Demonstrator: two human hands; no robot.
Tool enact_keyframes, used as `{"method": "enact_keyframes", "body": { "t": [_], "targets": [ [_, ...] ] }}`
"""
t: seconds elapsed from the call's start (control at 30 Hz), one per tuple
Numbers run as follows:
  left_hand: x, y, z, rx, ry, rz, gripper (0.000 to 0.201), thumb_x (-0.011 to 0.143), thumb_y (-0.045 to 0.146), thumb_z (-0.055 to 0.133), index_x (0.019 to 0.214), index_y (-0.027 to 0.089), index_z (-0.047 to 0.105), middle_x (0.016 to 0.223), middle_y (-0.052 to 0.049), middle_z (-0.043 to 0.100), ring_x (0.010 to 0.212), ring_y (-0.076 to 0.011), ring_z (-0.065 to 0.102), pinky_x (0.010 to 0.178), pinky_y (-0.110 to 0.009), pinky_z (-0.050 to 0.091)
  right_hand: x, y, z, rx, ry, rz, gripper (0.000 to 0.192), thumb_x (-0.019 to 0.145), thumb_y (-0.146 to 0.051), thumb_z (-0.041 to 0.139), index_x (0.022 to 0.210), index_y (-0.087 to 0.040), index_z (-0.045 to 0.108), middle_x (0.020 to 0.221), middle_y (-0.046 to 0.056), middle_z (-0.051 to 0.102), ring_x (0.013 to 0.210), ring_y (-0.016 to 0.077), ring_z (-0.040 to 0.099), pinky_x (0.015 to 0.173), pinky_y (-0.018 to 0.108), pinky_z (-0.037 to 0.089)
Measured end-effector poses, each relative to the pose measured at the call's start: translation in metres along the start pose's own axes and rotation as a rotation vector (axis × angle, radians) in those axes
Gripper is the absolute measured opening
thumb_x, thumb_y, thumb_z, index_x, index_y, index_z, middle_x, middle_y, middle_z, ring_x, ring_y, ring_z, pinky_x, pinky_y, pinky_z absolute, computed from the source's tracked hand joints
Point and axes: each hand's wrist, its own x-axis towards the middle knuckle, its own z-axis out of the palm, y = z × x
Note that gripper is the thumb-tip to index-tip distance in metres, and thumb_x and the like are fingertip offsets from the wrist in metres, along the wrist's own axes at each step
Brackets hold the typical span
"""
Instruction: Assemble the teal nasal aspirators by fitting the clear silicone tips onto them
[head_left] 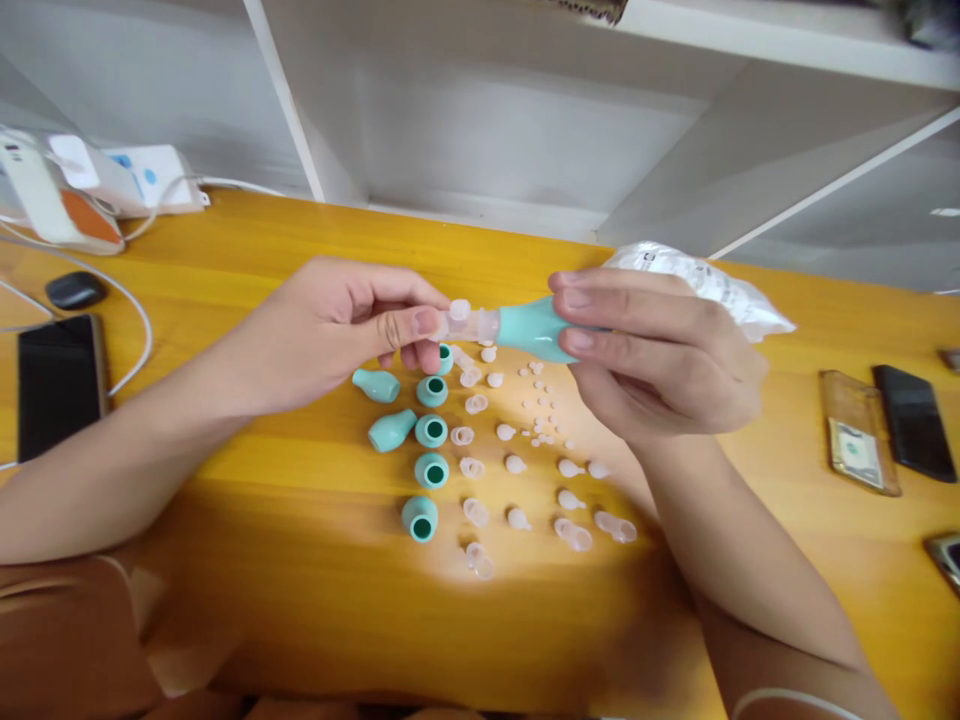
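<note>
A wide yellow wooden table (247, 610) fills the view, backed by white shelving (525, 130) along its far edge. Above its middle, the right hand (660, 360) grips a teal bulb (536, 328) between thumb and fingers, while the left hand (337, 325) pinches a clear plastic tip (469, 322) seated at the bulb's mouth. A crumpled clear bag (705, 280) lies behind the right hand; what it holds I cannot tell. Below the hands, more teal bulbs (431, 432) stand in a column, mouths open and hollow, two lying beside them, next to rows of small clear caps (517, 465). A dark phone (60, 385) lies near the left edge, another phone (913, 420) and a clear case (855, 430) to the right; bare tabletop stretches along the near edge.
</note>
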Motion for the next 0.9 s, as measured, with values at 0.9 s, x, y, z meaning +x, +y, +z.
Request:
{"method": "enact_keyframes", "body": {
  "t": [0.9],
  "targets": [
    [-0.0057,0.0059,0.0051,0.147,0.087,0.123,0.017,0.107,0.038,0.087,0.116,0.024,0.091,0.101,0.002,0.091,0.090,-0.0119,0.080,0.079,-0.020,0.059,0.0043,-0.0050,-0.0076,-0.014,-0.059,-0.138,0.058,0.087,-0.034,0.102,0.141,-0.044,0.083,0.131,0.000,0.088,0.108,0.0358,0.090,0.093,0.058,0.080]
  ]
}}
